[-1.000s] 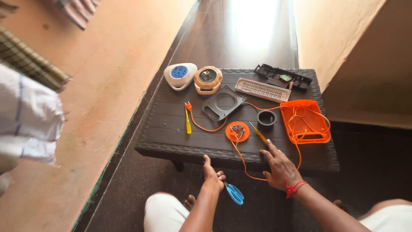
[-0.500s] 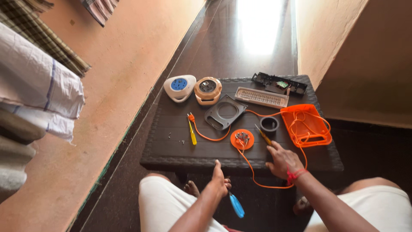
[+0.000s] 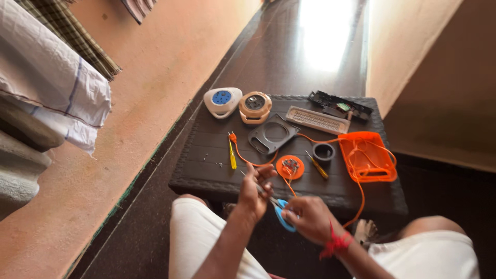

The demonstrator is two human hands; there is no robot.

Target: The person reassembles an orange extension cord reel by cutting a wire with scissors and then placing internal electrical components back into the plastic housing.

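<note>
My left hand (image 3: pixel 253 191) and my right hand (image 3: pixel 311 219) meet just in front of the table's near edge, above my lap. The left hand grips a blue-handled cutter (image 3: pixel 282 214), whose thin metal end sticks out past its fingers. Closed around a thin orange wire (image 3: pixel 357 199), the right hand's fingers touch the blue handle. The wire runs up to an orange round disc (image 3: pixel 290 167) with metal contacts and loops round to an orange plastic cover (image 3: pixel 368 156) on the right.
The low dark table (image 3: pixel 204 173) carries a yellow screwdriver (image 3: pixel 232 156), a second screwdriver (image 3: pixel 316 166), a black ring (image 3: pixel 324 152), a grey plate (image 3: pixel 272 135), a white and blue socket (image 3: pixel 222 101), a beige round socket (image 3: pixel 255 107), a white strip (image 3: pixel 318 120) and a black strip (image 3: pixel 340 106). Folded cloth (image 3: pixel 46 88) lies at the left.
My right hand has left the table by the orange disc and come down to the left hand. Both hands now hold the cutter and wire together. The view has tilted closer.
</note>
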